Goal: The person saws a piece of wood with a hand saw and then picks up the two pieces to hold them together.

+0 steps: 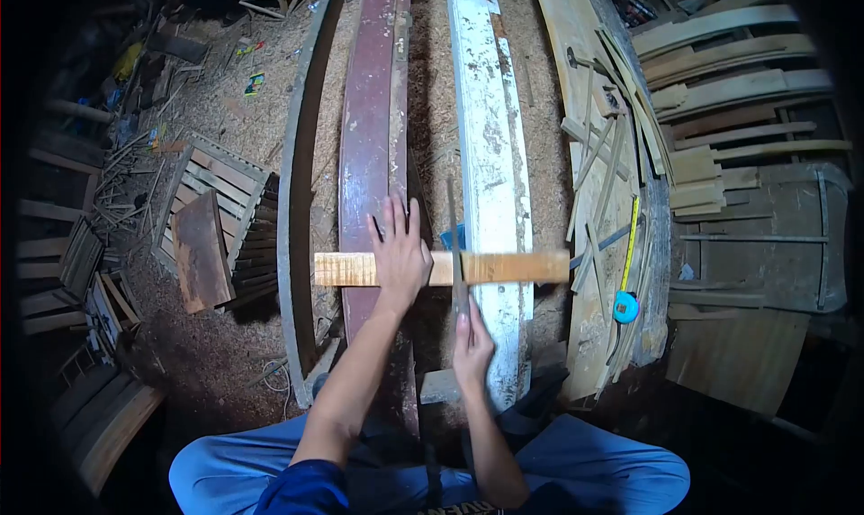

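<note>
A short wooden plank (pixel 517 267) lies crosswise over a dark red beam (pixel 367 128) and a white, paint-worn beam (pixel 486 128). My left hand (pixel 402 259) rests flat on the plank, fingers stretched forward and slightly apart. In my right hand (pixel 472 349) is the near end of what looks like a handsaw (pixel 455 236), its long thin blade seen edge-on. The blade points away from me and crosses the plank just right of my left hand. I cannot make out its teeth or the cut. Part of the plank is blurred.
On the right-hand boards lie a blue tape measure (pixel 625 307) with its yellow tape out, a hammer (pixel 585 61) and several thin wood strips (pixel 605 155). A slatted wooden frame (pixel 216 200) stands left. Planks (pixel 720 47) are stacked right; shavings cover the floor.
</note>
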A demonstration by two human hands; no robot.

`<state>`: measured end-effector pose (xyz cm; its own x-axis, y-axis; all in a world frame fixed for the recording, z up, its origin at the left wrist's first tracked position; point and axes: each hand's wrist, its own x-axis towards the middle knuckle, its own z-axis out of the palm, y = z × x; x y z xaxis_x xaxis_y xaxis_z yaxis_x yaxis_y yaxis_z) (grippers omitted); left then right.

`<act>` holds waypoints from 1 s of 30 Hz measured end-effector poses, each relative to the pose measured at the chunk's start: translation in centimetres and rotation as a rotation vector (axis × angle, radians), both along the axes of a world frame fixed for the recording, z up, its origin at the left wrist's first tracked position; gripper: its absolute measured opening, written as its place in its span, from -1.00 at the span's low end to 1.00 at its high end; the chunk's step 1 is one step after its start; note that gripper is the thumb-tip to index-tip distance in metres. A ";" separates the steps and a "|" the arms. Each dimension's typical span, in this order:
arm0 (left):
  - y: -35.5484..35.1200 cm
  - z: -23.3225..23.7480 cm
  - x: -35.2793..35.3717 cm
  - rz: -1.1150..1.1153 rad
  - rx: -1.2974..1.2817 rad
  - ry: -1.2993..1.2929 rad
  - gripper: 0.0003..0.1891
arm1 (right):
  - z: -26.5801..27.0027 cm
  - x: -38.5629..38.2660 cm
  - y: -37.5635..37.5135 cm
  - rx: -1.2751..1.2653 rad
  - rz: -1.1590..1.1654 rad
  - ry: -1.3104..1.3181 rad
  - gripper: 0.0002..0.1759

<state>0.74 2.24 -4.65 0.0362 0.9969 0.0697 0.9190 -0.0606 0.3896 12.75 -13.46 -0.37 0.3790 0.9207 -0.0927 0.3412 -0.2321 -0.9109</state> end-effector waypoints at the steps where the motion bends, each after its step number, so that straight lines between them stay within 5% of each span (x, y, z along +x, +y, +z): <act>1: -0.5 -0.1 0.0 -0.018 -0.010 0.013 -0.25 | 0.7 -0.4 -0.5 0.002 0.011 0.001 -0.50; 3: -1.3 0.0 0.4 -0.001 -0.021 0.034 -0.26 | 2.1 -2.5 -2.5 -0.331 -0.227 0.343 -0.47; 4: -1.3 -0.1 0.4 0.011 -0.031 0.041 -0.26 | 0.1 -3.0 -2.4 -0.097 -0.189 0.188 -0.46; 9: -1.3 0.0 0.1 0.002 -0.001 0.004 -0.26 | -1.2 -2.7 -2.9 -0.018 -0.141 0.037 -0.47; 19: 2.9 -0.8 -3.2 0.202 0.120 0.014 -0.33 | -0.3 -2.9 6.6 0.006 0.097 0.072 -0.50; 26: 2.8 -0.3 -3.0 0.201 -0.005 0.083 -0.29 | 3.2 -3.7 -3.4 -0.074 0.060 0.056 -0.50; 30: 2.8 -0.9 -2.9 0.184 0.045 0.077 -0.27 | 5.3 -2.3 0.6 -0.148 0.065 0.096 -0.53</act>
<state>-2.20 5.00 -5.52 -0.1398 0.9831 0.1186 0.9432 0.0957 0.3181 10.47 -12.85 4.95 0.3022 0.9166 -0.2617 0.2730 -0.3463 -0.8975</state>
